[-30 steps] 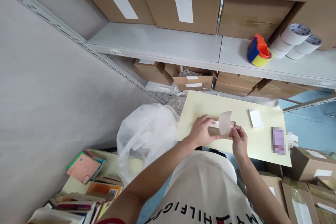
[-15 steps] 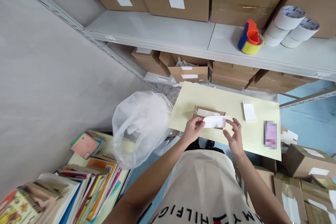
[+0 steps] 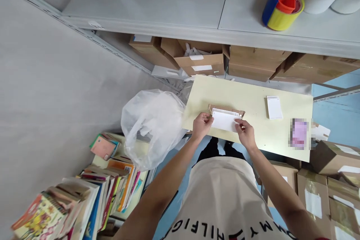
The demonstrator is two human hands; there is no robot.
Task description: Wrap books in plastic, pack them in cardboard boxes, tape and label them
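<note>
A blank white paper slip point(image 3: 223, 121) is stretched between my hands over a small brown cardboard box point(image 3: 228, 108) on the pale yellow table point(image 3: 242, 90). My left hand point(image 3: 201, 125) pinches the slip's left end, close to the box's left side. At its right end, the fingers of my right hand point(image 3: 245, 133) are closed on the same slip. Most of the box is hidden beneath the paper; its far edge shows, with a white strip along it. Whether the slip touches the box I cannot tell.
A white pad of slips point(image 3: 274, 107) and a blurred purple item point(image 3: 299, 134) lie on the table's right. A plastic bag point(image 3: 153, 127) bulges at its left, above books point(image 3: 109, 187). A tape dispenser point(image 3: 282, 3) sits on the shelf point(image 3: 168, 3). Cartons point(image 3: 312, 191) crowd the lower right.
My right hand has closed on the slip's right end, its fingers having been spread before. The slip has turned flatter over the box. The view has tilted down.
</note>
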